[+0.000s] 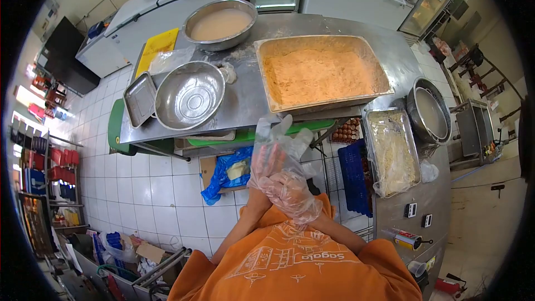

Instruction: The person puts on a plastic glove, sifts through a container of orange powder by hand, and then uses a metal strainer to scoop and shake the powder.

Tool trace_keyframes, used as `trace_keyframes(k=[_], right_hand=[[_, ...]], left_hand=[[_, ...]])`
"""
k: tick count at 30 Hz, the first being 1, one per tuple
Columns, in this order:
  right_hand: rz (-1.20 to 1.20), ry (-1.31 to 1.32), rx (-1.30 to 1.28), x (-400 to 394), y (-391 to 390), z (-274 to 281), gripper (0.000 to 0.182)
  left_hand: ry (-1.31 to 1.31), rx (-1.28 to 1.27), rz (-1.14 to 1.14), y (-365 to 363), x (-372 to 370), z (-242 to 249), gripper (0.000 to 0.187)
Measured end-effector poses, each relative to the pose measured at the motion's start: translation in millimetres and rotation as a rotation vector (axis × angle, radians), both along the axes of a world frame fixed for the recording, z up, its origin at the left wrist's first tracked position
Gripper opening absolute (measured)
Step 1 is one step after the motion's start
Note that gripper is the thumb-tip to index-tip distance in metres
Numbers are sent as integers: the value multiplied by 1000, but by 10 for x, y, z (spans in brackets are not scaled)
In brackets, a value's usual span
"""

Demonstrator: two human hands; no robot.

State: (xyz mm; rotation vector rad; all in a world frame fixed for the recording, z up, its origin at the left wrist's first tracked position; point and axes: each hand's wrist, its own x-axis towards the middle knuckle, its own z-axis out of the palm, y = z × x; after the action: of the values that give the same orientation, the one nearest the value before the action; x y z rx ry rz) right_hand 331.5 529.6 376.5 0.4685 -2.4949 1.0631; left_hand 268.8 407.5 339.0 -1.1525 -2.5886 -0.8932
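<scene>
My left hand (270, 159) is raised in front of my chest with its fingers apart, inside a loose clear plastic glove (278, 131) whose fingertips stand empty above it. My right hand (288, 194), also in a clear glove, lies across my left wrist and grips the cuff of the left glove. Both hands hover over the floor, just short of the steel table's front edge (245, 112). Nearest on the table is a large steel tray of orange crumbs (320, 75).
On the table stand an empty steel bowl (189, 96), a small steel tray (139, 99), a bowl of pale batter (220, 23) and a yellow board (157, 44). To the right are a film-covered tray (393, 153), a pot (432, 112), a blue crate (353, 177) and eggs (346, 131).
</scene>
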Motion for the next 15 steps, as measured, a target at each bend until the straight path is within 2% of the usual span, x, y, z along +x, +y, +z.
trace_keyframes(k=[2,3,6,9,12,13,15], right_hand=[[-24,-115,-82,83,-13,-337,31],[-36,-173,-124,79,-32,-315,30],[65,-198,37,25,42,-110,35],[134,-149,115,12,23,82,36],[170,-40,146,17,-40,108,37],[170,-4,148,18,-67,127,37],[161,61,159,9,-68,158,38]], left_hand=[[96,-69,52,61,-37,-5,63],[143,-104,79,86,-46,-20,64],[4,-27,55,147,-68,-260,68],[-80,55,36,200,-164,-285,68],[-287,-440,146,306,-262,-59,71],[-184,-366,155,342,-323,-100,70],[-192,-191,129,370,-352,-169,74]])
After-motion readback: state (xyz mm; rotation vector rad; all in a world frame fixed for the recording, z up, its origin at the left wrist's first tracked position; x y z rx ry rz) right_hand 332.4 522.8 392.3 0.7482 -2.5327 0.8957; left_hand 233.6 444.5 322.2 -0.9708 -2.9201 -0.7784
